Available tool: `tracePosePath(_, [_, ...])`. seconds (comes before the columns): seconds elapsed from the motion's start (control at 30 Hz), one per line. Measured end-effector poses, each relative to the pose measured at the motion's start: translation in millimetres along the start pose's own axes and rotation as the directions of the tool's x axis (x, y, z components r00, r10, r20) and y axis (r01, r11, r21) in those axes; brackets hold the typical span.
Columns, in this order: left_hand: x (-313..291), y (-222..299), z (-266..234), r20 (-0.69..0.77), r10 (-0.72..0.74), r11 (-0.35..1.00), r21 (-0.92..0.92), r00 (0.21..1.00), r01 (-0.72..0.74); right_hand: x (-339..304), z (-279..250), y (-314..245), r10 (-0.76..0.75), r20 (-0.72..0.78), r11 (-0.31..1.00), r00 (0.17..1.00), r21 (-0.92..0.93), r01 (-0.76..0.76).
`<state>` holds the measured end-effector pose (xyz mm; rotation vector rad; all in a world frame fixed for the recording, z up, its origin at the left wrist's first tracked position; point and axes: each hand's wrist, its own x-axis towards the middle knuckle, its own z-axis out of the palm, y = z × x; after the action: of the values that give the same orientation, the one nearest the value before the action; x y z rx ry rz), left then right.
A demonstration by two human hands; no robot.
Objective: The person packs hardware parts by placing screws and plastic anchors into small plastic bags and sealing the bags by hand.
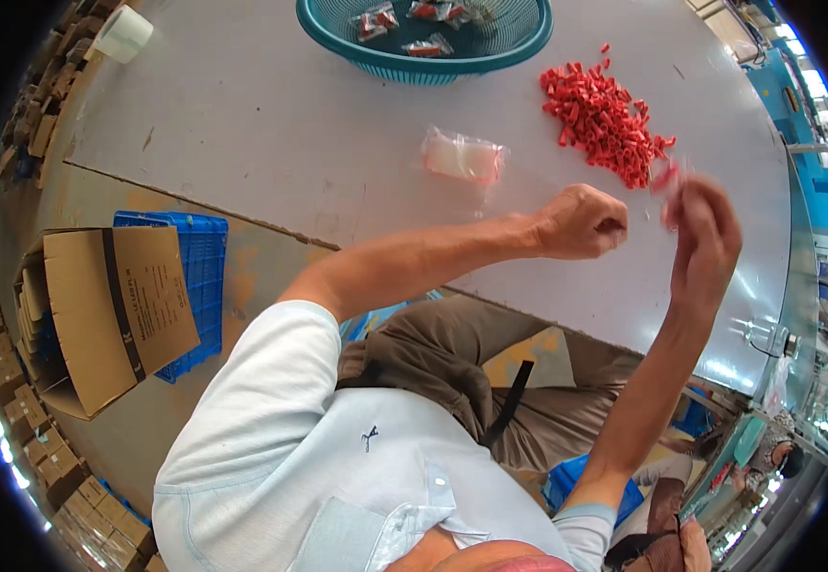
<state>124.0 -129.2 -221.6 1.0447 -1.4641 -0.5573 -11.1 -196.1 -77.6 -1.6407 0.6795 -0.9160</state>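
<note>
My left hand [581,221] is closed in a loose fist above the grey table, its fingers curled; what it holds, if anything, is hidden. To its right, my right hand [707,229] is blurred by motion, with small red plastic pieces [666,178] smeared at its fingertips. Just beyond both hands lies a heap of short red tube-like pieces [600,119]. Left of the heap rests a stack of clear plastic bags [464,156]. Farther back stands a teal plastic basket [423,69], holding several small clear packets with red contents [430,46].
A roll of clear tape [124,34] sits at the table's far left. A small glass jar [768,338] lies near the right edge. On the floor at left, an open cardboard box [113,315] leans by a blue crate [206,276]. Other people [690,543] are at lower right.
</note>
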Motion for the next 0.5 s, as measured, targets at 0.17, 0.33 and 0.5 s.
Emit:
tracePosePath(0.17, [-17.2,8.2,2.9,0.206,0.221,0.966,0.090,0.953,-0.244,80.7,109.5,-20.0,-0.002,0.356,0.987,0.935,0.152,-0.056])
tracePosePath(0.33, [-28.4,32.3,-21.1,0.568,0.194,0.957,0.072,0.800,-0.283,75.4,94.5,45.1,0.167,0.356,0.966,0.919,-0.248,-0.079])
tracePosePath(0.5, [-60.9,60.7,-83.5,0.408,0.362,0.860,0.200,0.838,-0.469,7.8,71.0,109.8,0.368,0.390,0.928,0.844,-0.204,-0.311])
